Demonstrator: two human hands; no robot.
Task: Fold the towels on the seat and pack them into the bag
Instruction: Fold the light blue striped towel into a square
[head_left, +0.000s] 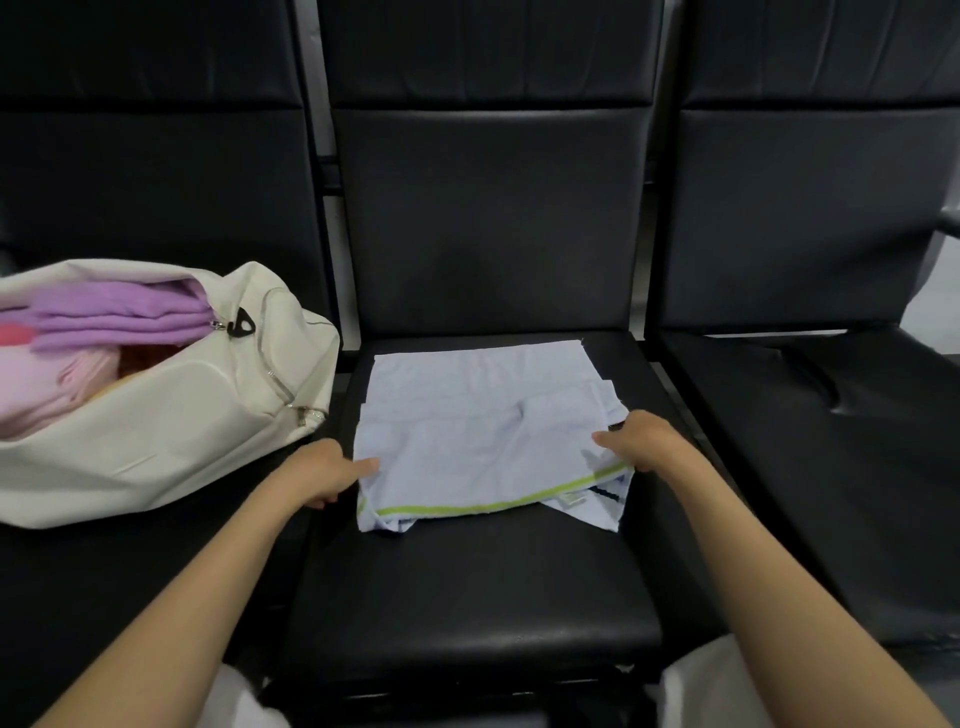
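A pale blue towel (478, 415) with a lime-green stripe along its near edge lies partly folded on the middle black seat (467, 597). My left hand (327, 475) pinches the towel's near left corner. At the right edge, my right hand (641, 439) grips the folded layers. A cream bag (171, 415) sits unzipped on the left seat, holding folded purple towels (124, 314) and pink towels (47, 387).
Three black padded seats stand in a row with tall backrests (488, 208). The right seat (831, 415) holds nothing. A metal armrest (948, 223) shows at the far right. My white-clothed knees (696, 686) are at the bottom edge.
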